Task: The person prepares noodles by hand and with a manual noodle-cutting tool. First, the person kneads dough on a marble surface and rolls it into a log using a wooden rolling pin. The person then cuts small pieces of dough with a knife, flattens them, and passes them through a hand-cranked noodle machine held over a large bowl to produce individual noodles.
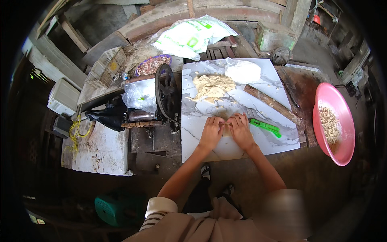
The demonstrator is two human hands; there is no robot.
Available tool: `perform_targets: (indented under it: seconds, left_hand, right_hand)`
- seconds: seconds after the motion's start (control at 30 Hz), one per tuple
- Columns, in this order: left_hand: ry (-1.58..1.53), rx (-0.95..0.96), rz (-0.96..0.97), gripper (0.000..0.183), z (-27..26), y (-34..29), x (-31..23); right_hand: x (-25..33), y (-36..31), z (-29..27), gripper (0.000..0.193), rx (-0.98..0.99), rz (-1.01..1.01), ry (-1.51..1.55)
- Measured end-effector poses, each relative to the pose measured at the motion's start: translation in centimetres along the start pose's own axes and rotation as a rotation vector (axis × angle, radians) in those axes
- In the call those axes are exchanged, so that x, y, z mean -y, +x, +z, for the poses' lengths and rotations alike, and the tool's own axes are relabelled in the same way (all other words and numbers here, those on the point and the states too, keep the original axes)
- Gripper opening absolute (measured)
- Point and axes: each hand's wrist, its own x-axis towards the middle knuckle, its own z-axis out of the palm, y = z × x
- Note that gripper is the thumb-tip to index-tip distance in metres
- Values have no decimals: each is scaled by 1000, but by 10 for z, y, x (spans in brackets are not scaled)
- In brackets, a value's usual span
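Observation:
My left hand (211, 131) and my right hand (240, 130) meet low over the white marbled board (193, 145). Both have their fingers curled and pinched together. Whatever lies between the fingertips is small and mostly hidden by them. Just beyond, a flattened heap of pale dough (211, 86) rests on the board with crumbs around it. Close to the right hand's outer side lies a bright green plastic tool (266, 127). Farther right, a wooden rod (272, 103) lies slantwise across the board. A white bag (244, 71) sits at the board's far edge.
At the right stands a tilted pink basin (347, 125) holding pale dough strips. Left of the board is a machine with a dark spoked wheel (164, 90). Behind are a large white-and-green sack (189, 34) and a crate (105, 66). A green stool (108, 210) stands at lower left.

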Motion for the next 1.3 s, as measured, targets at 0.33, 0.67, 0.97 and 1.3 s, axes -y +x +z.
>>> perform_targets:
  seconds: [0.33, 0.67, 0.97, 1.3]
  left_hand:
    - [-165, 55, 17, 15, 0, 7, 3]
    - [-431, 25, -36, 15, -14, -9, -28]
    - [-1091, 161, -340, 20, -20, 19, -101]
    - [-888, 301, 53, 26, 70, 42, -268]
  right_hand:
    - [-18, 5, -12, 27, 63, -46, 133]
    - [-17, -8, -35, 17, 73, -28, 280]
    - [-12, -33, -116, 12, -214, 440, 1113]
    - [-44, -142, -253, 18, -691, 611, 407]
